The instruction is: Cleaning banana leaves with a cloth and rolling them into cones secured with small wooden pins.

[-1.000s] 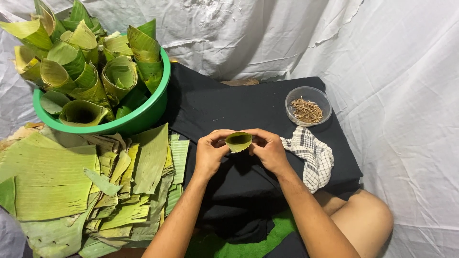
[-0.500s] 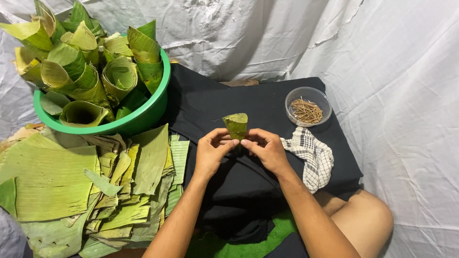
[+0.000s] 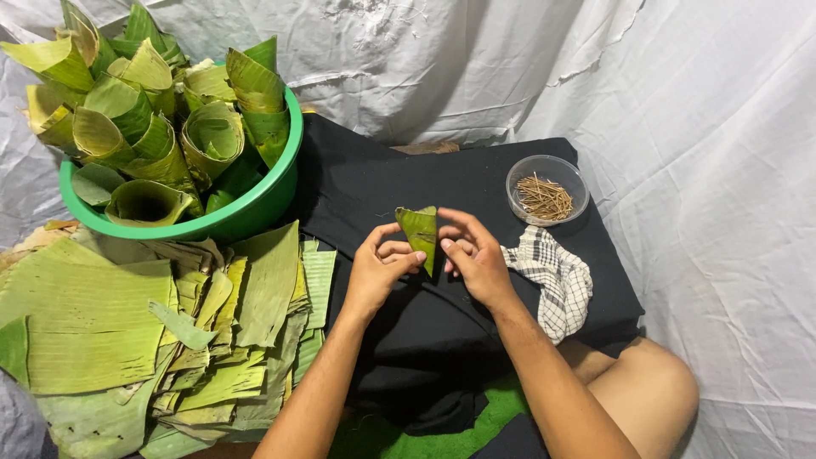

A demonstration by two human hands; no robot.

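While both hands meet over the black cloth [image 3: 476, 183], the left hand [image 3: 381, 270] and right hand [image 3: 476, 259] pinch a folded green leaf cone [image 3: 421, 231] between fingertips, upright; the green basin [image 3: 255, 212] sits at ten o'clock, the bowl of sticks [image 3: 546, 189] at two.

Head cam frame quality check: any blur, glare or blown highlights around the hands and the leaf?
Head view: sharp throughout, no motion blur on the left hand, right hand or folded leaf; light is soft and even, shadows faint; white sheet is bright but its creases still read; black cloth loses detail in its dark folds; mild sheen on the green basin.
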